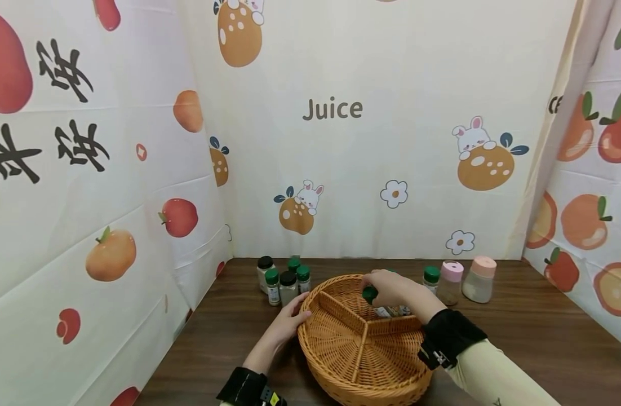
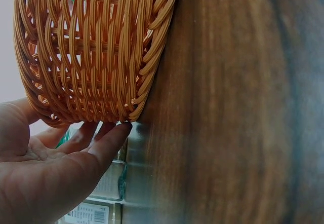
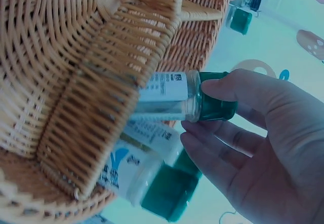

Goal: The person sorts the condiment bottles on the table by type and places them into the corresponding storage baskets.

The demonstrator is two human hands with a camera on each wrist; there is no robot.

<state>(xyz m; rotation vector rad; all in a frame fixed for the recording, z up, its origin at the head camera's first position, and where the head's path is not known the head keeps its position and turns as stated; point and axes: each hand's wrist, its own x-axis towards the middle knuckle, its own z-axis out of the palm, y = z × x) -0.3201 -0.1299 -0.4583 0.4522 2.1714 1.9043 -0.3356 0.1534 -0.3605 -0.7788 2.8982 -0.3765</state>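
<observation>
The basket point(image 1: 341, 344) sits on the bench point(image 1: 518, 349). Behind its left side stand five jars point(image 1: 288, 290) in a cluster; behind its right side stand three more containers point(image 1: 449, 287) in a row. In the basket's rear right compartment are two bottles point(image 3: 129, 173) and, beside them, a third one point(image 3: 164, 95). Cloth hangs behind the basket point(image 1: 341, 158), and also to its left and right. The left of the hands point(image 1: 286, 321) is at the basket's left rim, the right point(image 1: 391, 287) above that rear compartment.

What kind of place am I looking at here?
Probably a makeshift tabletop recording booth: fruit-printed sheets wall in a dark wooden table, and the person wears black bands with small devices on both wrists. The wicker basket and capped jars lend it a kitchen feel.
</observation>
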